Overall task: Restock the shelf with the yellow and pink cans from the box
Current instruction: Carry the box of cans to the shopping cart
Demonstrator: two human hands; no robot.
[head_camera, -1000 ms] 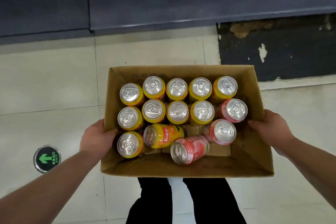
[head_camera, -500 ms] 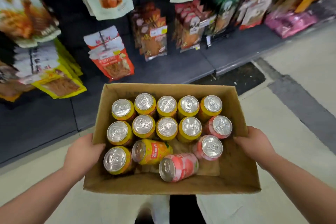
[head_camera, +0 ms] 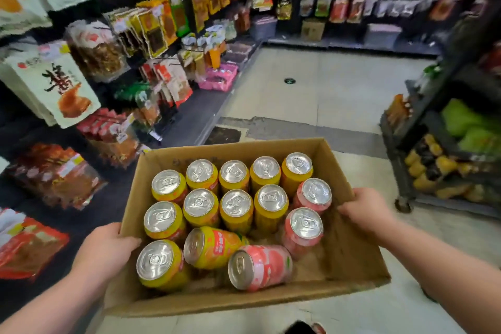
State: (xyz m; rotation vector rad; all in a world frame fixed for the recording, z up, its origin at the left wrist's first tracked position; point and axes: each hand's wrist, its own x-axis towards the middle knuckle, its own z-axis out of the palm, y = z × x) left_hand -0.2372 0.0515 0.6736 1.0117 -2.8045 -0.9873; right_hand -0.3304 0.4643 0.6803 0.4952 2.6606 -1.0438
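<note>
1. Right up close at 6 o'clock: cardboard box [head_camera: 217,304], top open, held up over the tiled floor [head_camera: 339,95].
2. Left hand [head_camera: 104,249] at 8 o'clock, curled over the rim of the left wall and gripping it. Right hand [head_camera: 367,211] at 3 o'clock, same grip on the right wall. Can't tell how the fingers lie outside the walls.
3. Inside, near edge: tipped yellow can [head_camera: 214,248] and tipped pink can [head_camera: 260,267] on their sides, touching, lids facing 8 o'clock.
4. Behind those: ten upright yellow cans [head_camera: 235,203] packed tight from 7 round to 1 o'clock of the box, plus two upright pink cans [head_camera: 305,225] at 3 o'clock, just beside the right hand.
5. Further out, 9 to 11 o'clock: snack packets [head_camera: 151,32] hanging on a dark rack.
6. Over at 3 o'clock: black cart [head_camera: 404,171] with yellow and green stuff, too blurry to name.
7. Way back at 12 o'clock: green floor sticker [head_camera: 289,80], then a far wall of packets [head_camera: 352,3].
</note>
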